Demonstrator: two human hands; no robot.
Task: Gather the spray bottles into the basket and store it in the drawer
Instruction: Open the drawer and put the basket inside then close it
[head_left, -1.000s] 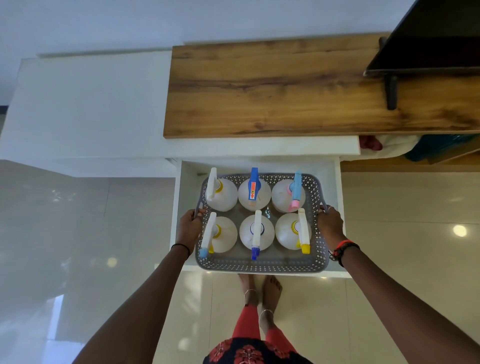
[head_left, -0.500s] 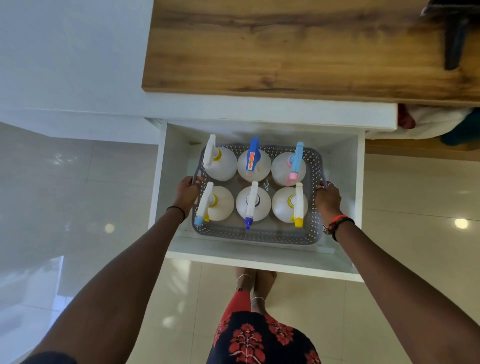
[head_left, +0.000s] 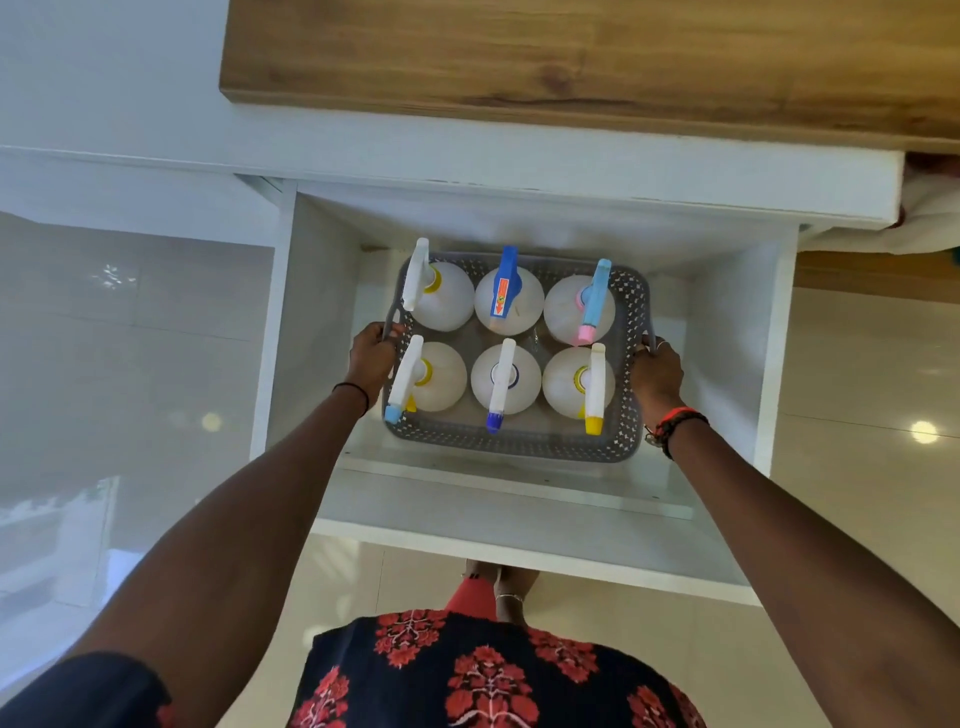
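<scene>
**Inside the open drawer: loaded basket held by both handles**

Inside the white drawer (head_left: 519, 551), which is pulled out from under the cabinet, the grey perforated basket (head_left: 509, 446) lies between the two side walls. It is nearer the back wall than the front panel, and bare drawer floor shows to its left, right and front. Six spray bottles (head_left: 447, 376) stand upright in it, three along the back row and three along the front, with their nozzles pointing toward the person.

The left hand (head_left: 371, 356) has its fingers curled round the handle on the basket's left edge. The right hand (head_left: 657, 371) is clamped the same way over the handle on the right edge. From this angle I cannot tell whether the basket's bottom already bears on the drawer floor or hangs just above it.

Gathering looks finished, since no bottle shows outside the basket. The step in hand appears to be setting the basket down, which leaves only the storing to complete.

The next move probably calls for:
- settling the basket flat on the drawer floor;
- loosening both grips together;
- lifting the hands straight up, with care on the left, where two trigger heads overhang the rim just beside the fingers;
- pushing on the front panel to slide the drawer shut.

The tall trigger heads must pass under the cabinet edge (head_left: 519, 171), and that clearance cannot be judged here.
</scene>
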